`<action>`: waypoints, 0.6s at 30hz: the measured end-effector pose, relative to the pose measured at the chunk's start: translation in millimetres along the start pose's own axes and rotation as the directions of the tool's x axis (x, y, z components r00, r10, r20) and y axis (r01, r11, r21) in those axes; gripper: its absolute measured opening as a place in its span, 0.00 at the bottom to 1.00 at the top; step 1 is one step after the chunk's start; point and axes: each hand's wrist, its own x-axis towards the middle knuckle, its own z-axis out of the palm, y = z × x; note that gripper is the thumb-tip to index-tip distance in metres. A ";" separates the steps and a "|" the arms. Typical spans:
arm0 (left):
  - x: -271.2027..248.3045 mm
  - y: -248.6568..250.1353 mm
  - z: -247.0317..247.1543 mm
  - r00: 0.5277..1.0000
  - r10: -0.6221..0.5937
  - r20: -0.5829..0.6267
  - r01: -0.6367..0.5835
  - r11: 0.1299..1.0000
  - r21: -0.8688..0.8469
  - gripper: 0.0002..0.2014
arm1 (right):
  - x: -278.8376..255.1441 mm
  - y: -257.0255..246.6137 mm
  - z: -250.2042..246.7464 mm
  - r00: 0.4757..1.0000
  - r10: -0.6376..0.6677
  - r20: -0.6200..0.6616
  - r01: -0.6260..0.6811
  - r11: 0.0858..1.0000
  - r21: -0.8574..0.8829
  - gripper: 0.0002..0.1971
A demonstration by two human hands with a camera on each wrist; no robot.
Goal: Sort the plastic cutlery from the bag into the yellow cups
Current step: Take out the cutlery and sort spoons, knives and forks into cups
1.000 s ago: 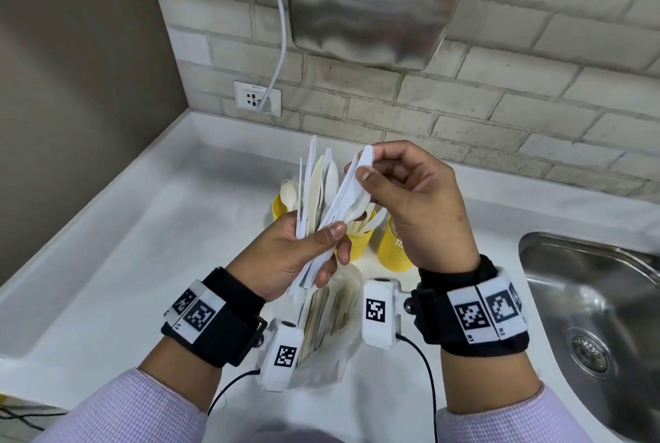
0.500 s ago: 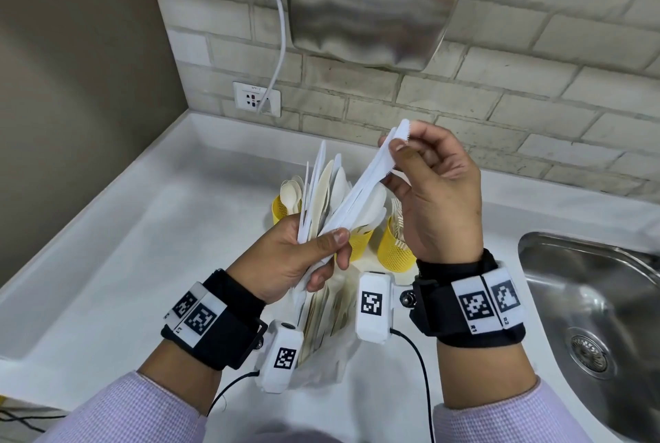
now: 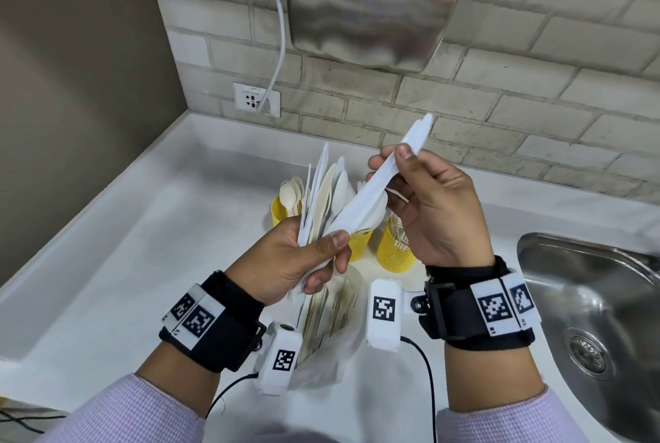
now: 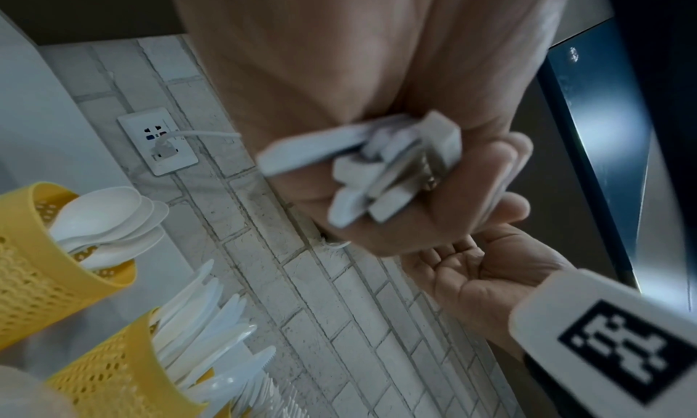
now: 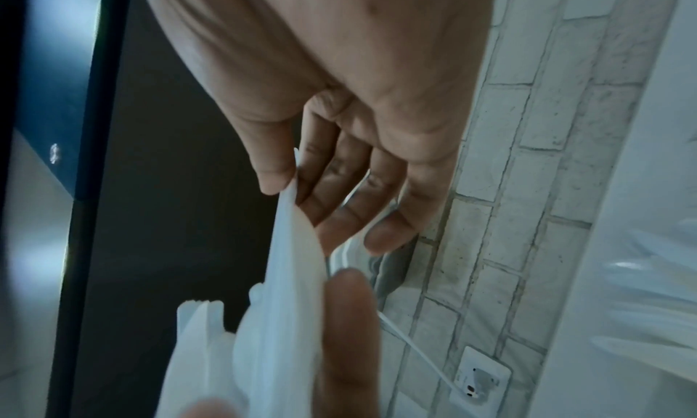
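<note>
White plastic cutlery (image 3: pixel 323 199) fans upright from a fist. Three perforated yellow cups (image 3: pixel 394 249) behind hold sorted spoons, knives, forks; the clear bag (image 3: pixel 328 346) lies below

- The cups (image 3: pixel 394 251) are yellow, their walls dotted with small holes.
- The cutlery (image 3: pixel 323 192) above the cups is white and cream.
- The desk (image 3: pixel 150 228) under the cups is plain white.
- The wall (image 3: pixel 500 92) behind the cups is pale grey brick with darker joints.
- The wristbands (image 3: pixel 475 307) in front of the cups are black, with black-and-white square code tags.
- The sleeves (image 3: pixel 118 410) are lilac with a fine check.
</note>
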 end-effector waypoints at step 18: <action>1.9 -7.5 1.0 0.998 -0.055 0.008 0.055 0.996 -0.066 0.03 | 15.9 -18.0 -22.5 0.822 -0.453 -0.344 0.448 0.888 -0.099 0.09</action>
